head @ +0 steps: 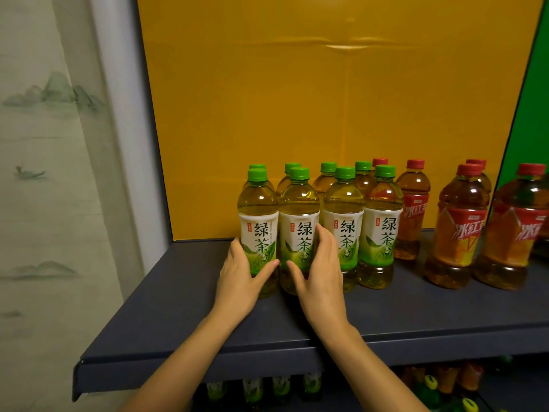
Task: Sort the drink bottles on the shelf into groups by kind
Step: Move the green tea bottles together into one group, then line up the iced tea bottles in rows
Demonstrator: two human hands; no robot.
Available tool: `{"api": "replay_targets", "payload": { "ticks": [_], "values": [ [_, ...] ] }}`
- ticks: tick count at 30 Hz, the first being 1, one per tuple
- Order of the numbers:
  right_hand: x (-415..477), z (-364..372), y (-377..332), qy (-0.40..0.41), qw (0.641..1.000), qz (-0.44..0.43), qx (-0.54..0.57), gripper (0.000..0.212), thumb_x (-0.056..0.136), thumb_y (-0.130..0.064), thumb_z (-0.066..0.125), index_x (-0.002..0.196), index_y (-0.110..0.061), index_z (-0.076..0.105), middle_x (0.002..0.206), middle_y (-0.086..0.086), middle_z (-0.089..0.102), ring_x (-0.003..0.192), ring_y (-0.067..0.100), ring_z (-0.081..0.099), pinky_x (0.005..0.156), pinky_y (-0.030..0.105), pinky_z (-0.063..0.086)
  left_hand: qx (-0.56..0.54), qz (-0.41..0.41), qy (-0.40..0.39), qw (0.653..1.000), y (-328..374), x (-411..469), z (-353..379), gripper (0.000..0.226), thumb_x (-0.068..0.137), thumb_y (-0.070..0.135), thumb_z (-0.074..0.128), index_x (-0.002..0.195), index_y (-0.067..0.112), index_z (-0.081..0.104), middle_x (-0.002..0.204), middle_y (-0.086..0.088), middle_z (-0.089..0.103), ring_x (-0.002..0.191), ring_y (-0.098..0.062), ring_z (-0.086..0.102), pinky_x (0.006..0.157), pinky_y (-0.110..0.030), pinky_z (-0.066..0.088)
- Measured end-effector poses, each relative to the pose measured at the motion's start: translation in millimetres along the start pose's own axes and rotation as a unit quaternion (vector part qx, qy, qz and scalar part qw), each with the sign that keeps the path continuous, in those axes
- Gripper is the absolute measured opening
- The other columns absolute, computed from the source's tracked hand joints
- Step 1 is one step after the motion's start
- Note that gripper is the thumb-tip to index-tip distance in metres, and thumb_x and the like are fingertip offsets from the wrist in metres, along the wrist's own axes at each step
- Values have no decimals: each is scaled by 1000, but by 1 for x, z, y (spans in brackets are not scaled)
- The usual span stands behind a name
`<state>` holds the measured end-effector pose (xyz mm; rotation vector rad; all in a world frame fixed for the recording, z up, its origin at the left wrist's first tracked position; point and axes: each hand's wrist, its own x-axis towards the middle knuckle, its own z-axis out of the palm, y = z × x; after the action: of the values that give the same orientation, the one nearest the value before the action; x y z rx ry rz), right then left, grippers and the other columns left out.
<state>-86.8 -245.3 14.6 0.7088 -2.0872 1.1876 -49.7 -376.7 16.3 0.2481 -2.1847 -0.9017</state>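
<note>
Several green tea bottles with green caps stand in two rows on the dark grey shelf [178, 310]. My left hand [240, 275] grips the leftmost front green tea bottle [258, 221] low on its body. My right hand [319, 272] wraps around the second front green tea bottle [298, 227] beside it. Two more front green tea bottles [344, 215] [381, 221] stand to the right. Several red-capped iced black tea bottles [459, 224] [515, 230] [413, 203] stand further right; one red cap [379, 162] shows behind the green group.
A yellow back panel [326, 114] closes the shelf's rear, with a green panel [534, 114] at the right. A curtain [44, 173] hangs at the left. The lower shelf holds more bottles [252, 388], partly hidden. Bare shelf lies left of the bottles.
</note>
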Motion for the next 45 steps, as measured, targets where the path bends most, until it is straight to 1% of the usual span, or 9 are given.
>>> {"api": "replay_targets", "payload": {
  "ticks": [8,13,18,22,26,32,38,42,45],
  "values": [
    [0,4,-1,1,999,5,-38,75,86,-19,63,146,-9,18,151,6,27,141,19,26,105,22,26,25,-2,-26,999,-1,4,7,72,82,40,62,133,3,25,133,-11,41,126,-22,40,91,-30,39],
    [-2,1,-1,4,1000,12,-27,75,86,-19,64,146,-10,20,151,4,30,141,16,26,106,20,21,22,-4,-17,1000,-1,2,6,69,80,43,63,128,6,30,128,-9,45,120,-23,45,87,-34,44],
    [-3,-8,1,8,1000,8,4,68,86,-15,63,144,-13,29,148,1,37,137,11,32,108,20,23,43,19,12,999,2,-4,-1,92,79,44,64,146,8,12,148,-10,26,138,-24,25,106,-37,31],
    [-7,-30,6,47,998,-22,29,45,84,-12,63,128,-17,54,121,-13,56,117,1,48,100,22,41,46,105,109,987,12,-10,-12,71,85,27,63,141,5,26,148,-11,29,137,-22,28,106,-35,31],
    [-7,-68,24,67,997,-32,36,21,84,-11,62,103,-19,64,99,-12,62,98,2,57,84,18,47,24,220,171,960,27,-17,-16,35,84,22,53,115,5,51,117,-12,54,112,-17,47,95,-27,37],
    [-2,-137,72,96,995,12,33,20,84,-6,63,90,-25,63,88,-13,63,86,1,60,71,7,45,-76,250,50,964,71,-31,20,14,84,27,48,93,19,55,83,9,54,77,-6,51,68,-18,41],
    [6,-209,139,134,989,59,22,17,84,-5,62,90,-21,65,89,-8,66,84,3,62,72,14,48,-133,252,-55,957,130,-50,93,11,82,32,52,86,25,58,75,10,55,70,-10,53,61,-16,42],
    [14,-259,186,125,990,66,19,17,85,-6,61,89,-22,64,89,-16,63,86,-11,56,71,5,43,-163,244,-96,951,178,-62,153,8,83,28,56,89,26,60,82,10,57,73,-13,55,64,-20,45],
    [23,-298,223,115,991,62,11,18,86,-5,60,90,-22,63,90,-15,63,87,-8,57,71,5,43,-176,222,-116,952,209,-70,199,11,82,27,57,92,25,61,83,9,60,75,-13,58,67,-28,49]
  ]
}}
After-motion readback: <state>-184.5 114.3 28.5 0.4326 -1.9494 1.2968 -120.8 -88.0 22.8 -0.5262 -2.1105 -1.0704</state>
